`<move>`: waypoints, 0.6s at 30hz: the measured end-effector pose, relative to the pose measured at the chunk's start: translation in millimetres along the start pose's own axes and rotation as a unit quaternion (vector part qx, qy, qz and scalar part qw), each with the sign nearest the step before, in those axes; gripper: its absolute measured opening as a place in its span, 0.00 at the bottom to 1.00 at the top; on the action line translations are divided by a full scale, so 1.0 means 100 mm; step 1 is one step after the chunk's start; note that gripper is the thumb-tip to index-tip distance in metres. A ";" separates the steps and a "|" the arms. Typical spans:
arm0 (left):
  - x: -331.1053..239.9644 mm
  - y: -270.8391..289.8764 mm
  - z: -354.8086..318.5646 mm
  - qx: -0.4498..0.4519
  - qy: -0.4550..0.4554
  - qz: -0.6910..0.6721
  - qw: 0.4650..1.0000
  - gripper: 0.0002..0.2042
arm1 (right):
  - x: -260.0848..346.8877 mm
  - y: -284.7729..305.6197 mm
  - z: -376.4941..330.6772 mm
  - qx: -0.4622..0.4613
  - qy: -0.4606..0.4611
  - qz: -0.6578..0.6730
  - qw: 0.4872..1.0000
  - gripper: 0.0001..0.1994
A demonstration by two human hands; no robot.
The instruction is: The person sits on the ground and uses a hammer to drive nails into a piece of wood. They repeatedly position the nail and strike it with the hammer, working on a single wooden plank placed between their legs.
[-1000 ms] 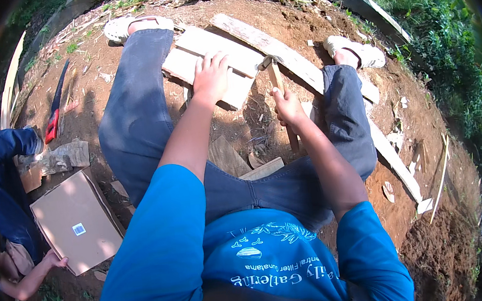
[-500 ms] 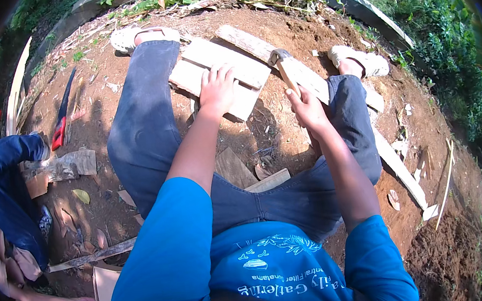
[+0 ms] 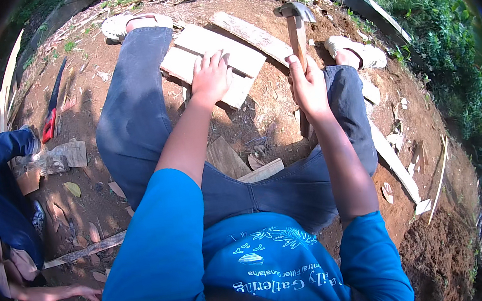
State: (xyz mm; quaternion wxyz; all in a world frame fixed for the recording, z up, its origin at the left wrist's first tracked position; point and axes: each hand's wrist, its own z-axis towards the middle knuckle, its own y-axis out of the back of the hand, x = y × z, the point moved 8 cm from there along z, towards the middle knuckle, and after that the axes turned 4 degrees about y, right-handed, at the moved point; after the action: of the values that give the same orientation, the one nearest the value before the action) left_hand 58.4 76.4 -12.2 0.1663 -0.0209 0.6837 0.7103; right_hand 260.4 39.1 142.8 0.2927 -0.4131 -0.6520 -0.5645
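My left hand (image 3: 210,78) lies with its fingers spread over two pale wooden boards placed side by side, pressing on the far board (image 3: 230,49) and the near board (image 3: 178,67). What lies beneath the boards is mostly hidden. In my right hand (image 3: 310,90) is a claw hammer (image 3: 297,36), gripped by its wooden handle, its metal head raised well away from the boards. A rough plank (image 3: 249,34) rests on the soil just beyond the boards, partly behind the hammer.
At the left lies a handsaw (image 3: 51,120) with a red handle, near a log piece (image 3: 54,159). Another person's hand (image 3: 85,292) shows at lower left. Wood offcuts (image 3: 227,156) lie between my legs; a long strip (image 3: 395,161) is at right.
The hammer has swung up and away from the boards, turning more upright in my right hand. My left hand stays on the boards. The whole view has shifted slightly.
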 end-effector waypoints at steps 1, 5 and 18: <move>0.00 0.01 0.02 -0.005 -0.001 -0.004 1.000 0.22 | 0.17 0.05 -0.04 -0.036 0.010 0.111 0.993 0.16; -0.16 0.03 0.09 -0.026 -0.020 -0.037 0.999 0.22 | -0.23 0.05 -0.13 -0.195 0.192 -0.073 0.959 0.16; -0.19 -0.04 0.09 -0.027 -0.034 -0.013 0.999 0.23 | -0.78 -0.16 0.04 0.022 -0.037 -0.183 0.982 0.20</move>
State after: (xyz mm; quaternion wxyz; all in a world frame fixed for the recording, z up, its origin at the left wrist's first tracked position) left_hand 79.6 81.4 -10.8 0.1978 -0.0103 0.6577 0.7268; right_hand 284.2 26.9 68.1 0.1692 -0.3010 -0.7389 -0.5786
